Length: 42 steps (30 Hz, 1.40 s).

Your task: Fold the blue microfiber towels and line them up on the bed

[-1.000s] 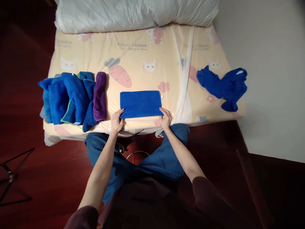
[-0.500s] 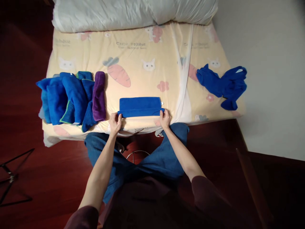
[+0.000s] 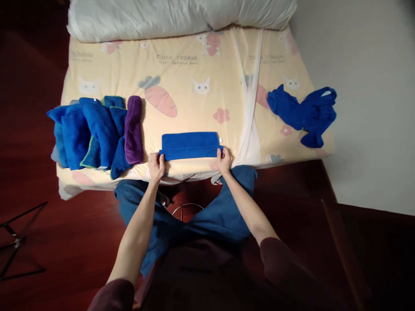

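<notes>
A blue towel lies on the bed in front of me as a long narrow strip, its near edge folded over. My left hand pinches the near left corner between thumb and fingers. At the near right corner my right hand grips the same folded edge. A small white tag pokes out at the towel's right side. To the left lies a rolled purple towel, beside a heap of blue towels, some with green edging. A crumpled blue cloth rests on the far right.
The bed wears a yellow sheet with rabbit and carrot prints, creased right of centre. A pale quilt lies across its back. A white wall stands at the right, and black stand legs are on the floor at the left.
Almost nothing differs. Both hands keep their hold on the towel's near corners, and the view has shifted very slightly.
</notes>
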{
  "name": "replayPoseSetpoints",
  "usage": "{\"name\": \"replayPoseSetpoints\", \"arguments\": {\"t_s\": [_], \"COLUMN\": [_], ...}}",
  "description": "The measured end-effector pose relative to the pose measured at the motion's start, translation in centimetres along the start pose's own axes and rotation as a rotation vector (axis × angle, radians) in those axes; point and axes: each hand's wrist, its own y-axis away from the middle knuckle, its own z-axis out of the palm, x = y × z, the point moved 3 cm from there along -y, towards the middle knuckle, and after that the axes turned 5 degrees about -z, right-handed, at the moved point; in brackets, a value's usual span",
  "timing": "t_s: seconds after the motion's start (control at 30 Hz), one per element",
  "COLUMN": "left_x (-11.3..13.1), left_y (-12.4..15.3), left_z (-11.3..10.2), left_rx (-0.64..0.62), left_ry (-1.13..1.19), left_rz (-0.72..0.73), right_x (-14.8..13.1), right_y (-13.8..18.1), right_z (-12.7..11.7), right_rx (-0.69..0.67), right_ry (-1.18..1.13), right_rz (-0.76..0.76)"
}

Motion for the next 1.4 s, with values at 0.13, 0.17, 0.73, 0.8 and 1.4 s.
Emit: {"name": "replayPoseSetpoints", "arguments": {"t_s": [0.13, 0.17, 0.73, 0.8, 1.4], "left_x": [-0.2, -0.2, 0.5, 0.5, 0.9], "left_y": [0.0, 0.1, 0.3, 0.3, 0.2], "left_z": [0.2, 0.2, 0.2, 0.1, 0.2], "left_rx": [-0.016, -0.013, 0.022, 0.031, 0.075], "left_ry": [-0.007, -0.005, -0.018, -0.022, -0.044], "left_rz": [-0.028, -0.033, -0.052, -0.04, 0.055], "right_x": [0.1, 0.1, 0.5, 0.4, -1.1], "right_y": [0.0, 0.0, 0.1, 0.1, -0.2], "right_z": [0.1, 0.1, 0.5, 0.5, -0.1], "right_rx": [0.021, 0.028, 0.098, 0.104, 0.187], "right_ry": [0.017, 0.025, 0.034, 0.028, 0.138], "right_rz": [-0.027, -0.036, -0.032, -0.035, -0.156]}}
